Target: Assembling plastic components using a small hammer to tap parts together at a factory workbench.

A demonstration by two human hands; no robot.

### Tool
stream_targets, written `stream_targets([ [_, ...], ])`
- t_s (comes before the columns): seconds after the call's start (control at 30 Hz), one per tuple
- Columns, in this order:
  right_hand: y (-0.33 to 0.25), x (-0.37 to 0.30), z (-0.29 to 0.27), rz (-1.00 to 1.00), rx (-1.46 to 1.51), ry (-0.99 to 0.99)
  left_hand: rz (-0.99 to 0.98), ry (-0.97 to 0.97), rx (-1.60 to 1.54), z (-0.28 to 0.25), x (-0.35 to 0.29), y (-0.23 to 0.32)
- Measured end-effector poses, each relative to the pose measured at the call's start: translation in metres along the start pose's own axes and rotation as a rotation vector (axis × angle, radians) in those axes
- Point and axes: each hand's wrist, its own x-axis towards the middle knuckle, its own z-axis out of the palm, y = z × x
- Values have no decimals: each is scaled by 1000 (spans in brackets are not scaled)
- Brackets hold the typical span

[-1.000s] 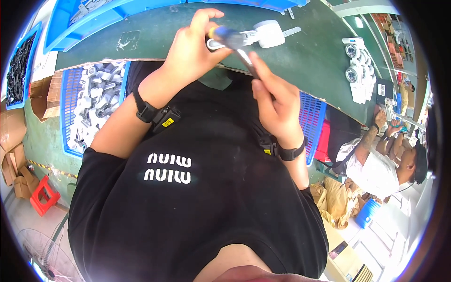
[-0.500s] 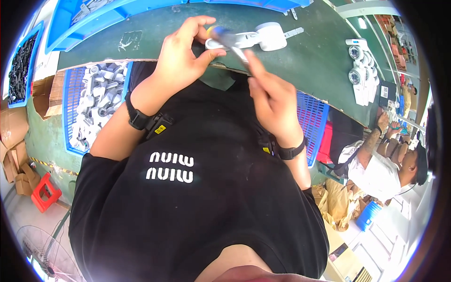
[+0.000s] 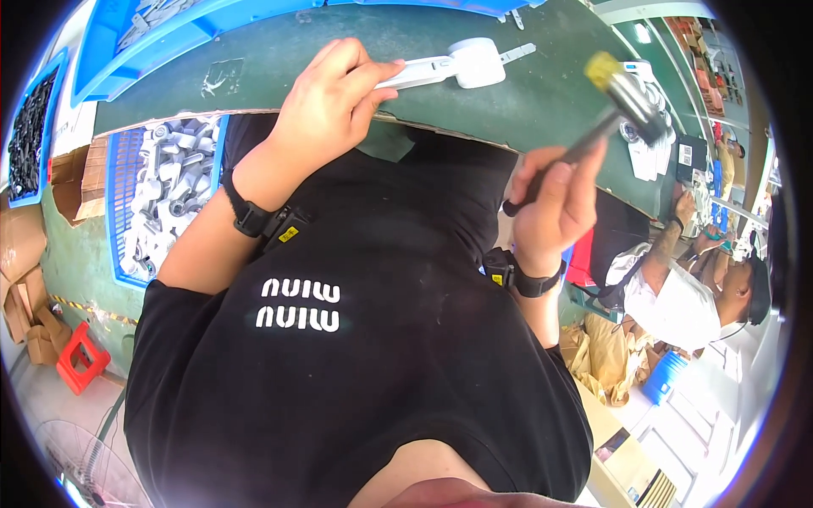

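My left hand (image 3: 329,97) is closed on the near-left end of a white plastic part (image 3: 478,63) at the green table (image 3: 254,51). The part has a long narrow arm and a thick rounded head, and a light grey flat strip (image 3: 518,52) juts from its far side. My fingers cover the end they grip. Held up to the right, well apart from the part, is a hammer (image 3: 631,102) with a silvery head and a yellow face. My right hand (image 3: 555,199) wraps its dark handle.
Several finished-looking white parts (image 3: 648,157) lie on the table's right side. A blue crate (image 3: 123,203) of white pieces stands at lower left. Blue bins (image 3: 102,72) line the far left edge. A person in a white top (image 3: 677,309) works at the right.
My right hand has swung the hammer away from the white part, up and to the right. My left fingers have closed around the part's end, which now sits slightly further left.
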Motion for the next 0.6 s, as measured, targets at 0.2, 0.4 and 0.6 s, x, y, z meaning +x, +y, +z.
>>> stream_targets([
  [0.2, -14, 4, -4, 231, -500, -363, 9, 5, 38, -1, -1, 0],
  [0.4, 6, 10, -1, 71, -653, -444, 6, 7, 22, 0, -1, 0],
  [0.6, -2, 5, 13, 194, -227, -148, -19, 7, 7, 0, 0, 1],
])
